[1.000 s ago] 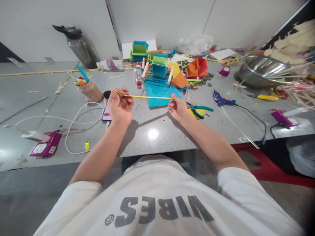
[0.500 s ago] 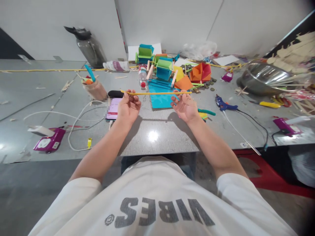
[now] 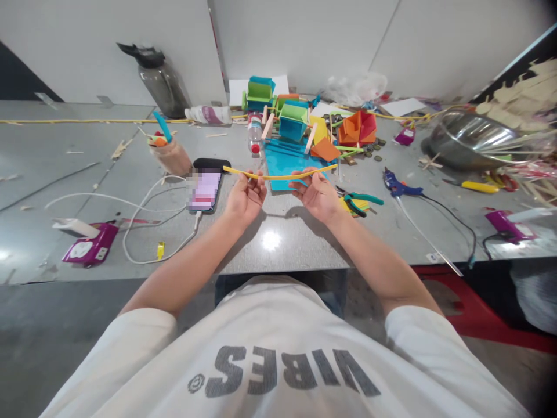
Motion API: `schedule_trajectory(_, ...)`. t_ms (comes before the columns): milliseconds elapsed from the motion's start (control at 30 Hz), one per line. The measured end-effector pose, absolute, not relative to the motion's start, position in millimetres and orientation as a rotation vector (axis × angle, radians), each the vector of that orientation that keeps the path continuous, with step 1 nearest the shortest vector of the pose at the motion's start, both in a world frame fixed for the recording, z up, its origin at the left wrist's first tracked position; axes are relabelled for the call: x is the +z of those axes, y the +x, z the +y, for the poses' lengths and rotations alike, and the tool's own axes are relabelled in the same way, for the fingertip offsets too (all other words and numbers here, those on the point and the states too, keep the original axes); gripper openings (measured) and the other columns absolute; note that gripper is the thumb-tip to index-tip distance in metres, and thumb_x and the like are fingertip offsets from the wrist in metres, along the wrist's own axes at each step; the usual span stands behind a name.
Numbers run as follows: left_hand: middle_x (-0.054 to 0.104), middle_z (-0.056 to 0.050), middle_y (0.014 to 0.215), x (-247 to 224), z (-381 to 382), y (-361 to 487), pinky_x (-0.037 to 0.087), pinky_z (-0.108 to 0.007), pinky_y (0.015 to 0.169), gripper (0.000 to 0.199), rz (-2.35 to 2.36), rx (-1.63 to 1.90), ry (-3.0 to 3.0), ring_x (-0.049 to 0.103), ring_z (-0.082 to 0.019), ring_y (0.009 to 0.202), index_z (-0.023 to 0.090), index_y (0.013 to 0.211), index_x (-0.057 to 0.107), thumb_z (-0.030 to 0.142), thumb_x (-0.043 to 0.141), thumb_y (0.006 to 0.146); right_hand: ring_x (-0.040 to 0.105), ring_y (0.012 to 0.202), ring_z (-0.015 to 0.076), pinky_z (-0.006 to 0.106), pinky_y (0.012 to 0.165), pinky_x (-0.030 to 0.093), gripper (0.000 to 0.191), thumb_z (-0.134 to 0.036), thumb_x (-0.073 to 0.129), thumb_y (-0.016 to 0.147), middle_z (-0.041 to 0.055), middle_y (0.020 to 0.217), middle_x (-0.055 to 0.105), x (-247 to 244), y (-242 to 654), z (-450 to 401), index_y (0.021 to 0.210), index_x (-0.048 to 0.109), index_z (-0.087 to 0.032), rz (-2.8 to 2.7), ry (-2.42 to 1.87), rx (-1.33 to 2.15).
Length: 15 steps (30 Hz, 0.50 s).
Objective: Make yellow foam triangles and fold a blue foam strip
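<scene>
Yellow strip, thin and long, is held above the bench between both hands, sagging slightly in the middle with each end sticking out past the fingers. Left hand pinches it near its left part, palm turned up, fingers curled around it. Right hand grips it toward the right part in the same way, thumb on top. The two hands sit close together, just over the near edge of the bench.

Just left of the left hand lies a phone with a lit screen, a white cable running from it in loops further left to a purple box. Just right of the right hand rest green-handled pliers on a small yellow pad. Further right lies a blue glue gun with its black cord, and well beyond that a purple tool.

Directly beyond the hands lies a blue sheet, and behind it stand coloured paper boxes in green, blue and orange, with wooden sticks among them. Left and beyond the left hand stands a cup holding tools, and further back a dark water bottle. Far right and beyond the right hand sits a metal bowl.
</scene>
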<state>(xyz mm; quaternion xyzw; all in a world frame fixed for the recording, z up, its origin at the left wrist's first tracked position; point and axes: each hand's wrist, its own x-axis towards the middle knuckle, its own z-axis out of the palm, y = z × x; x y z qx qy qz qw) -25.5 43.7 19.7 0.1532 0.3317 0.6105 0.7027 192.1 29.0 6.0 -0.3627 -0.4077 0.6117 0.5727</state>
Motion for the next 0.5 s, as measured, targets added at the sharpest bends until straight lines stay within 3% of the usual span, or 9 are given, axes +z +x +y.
schedule_trajectory(167, 0.067, 0.005, 0.070, 16, 39, -24, 0.048, -0.019, 0.056, 0.039, 0.722, 1.252, 0.367, 0.053, -0.004, 0.049, 0.021, 0.087, 0.065, 0.041, 0.058, 0.120, 0.078, 0.093, 0.0189, 0.037, 0.088, 0.064, 0.039, -0.062, 0.083, 0.099, 0.0015, 0.107, 0.082, 0, 191, 33, 0.097, 0.065, -0.028, -0.942, -0.849, 1.422)
schedule_trajectory(267, 0.066, 0.004, 0.069, 12, 35, -20, 0.049, -0.020, 0.060, 0.045, 0.707, 1.230, 0.379, 0.059, -0.006, 0.054, 0.020, 0.087, 0.065, 0.040, 0.048, 0.124, 0.075, 0.087, 0.0170, 0.034, 0.084, 0.062, 0.037, -0.059, 0.083, 0.101, 0.0005, 0.098, 0.078, -3, 190, 35, 0.095, 0.064, -0.027, -0.918, -0.836, 1.448)
schedule_trajectory(367, 0.067, 0.003, 0.072, 9, 33, -17, 0.055, -0.022, 0.071, 0.042, 0.720, 1.255, 0.423, 0.070, -0.010, 0.069, 0.022, 0.087, 0.063, 0.043, 0.052, 0.122, 0.076, 0.087, 0.0166, 0.031, 0.083, 0.060, 0.036, -0.056, 0.084, 0.101, -0.0001, 0.097, 0.078, -5, 191, 36, 0.095, 0.064, -0.027, -0.899, -0.804, 1.497)
schedule_trajectory(500, 0.062, 0.005, 0.068, 10, 32, -17, 0.047, -0.019, 0.059, 0.039, 0.767, 1.235, 0.472, 0.065, -0.009, 0.063, 0.022, 0.087, 0.059, 0.047, 0.067, 0.116, 0.075, 0.083, 0.0163, 0.031, 0.083, 0.060, 0.034, -0.054, 0.086, 0.099, -0.0002, 0.096, 0.080, -9, 190, 36, 0.095, 0.066, -0.026, -0.905, -0.736, 1.540)
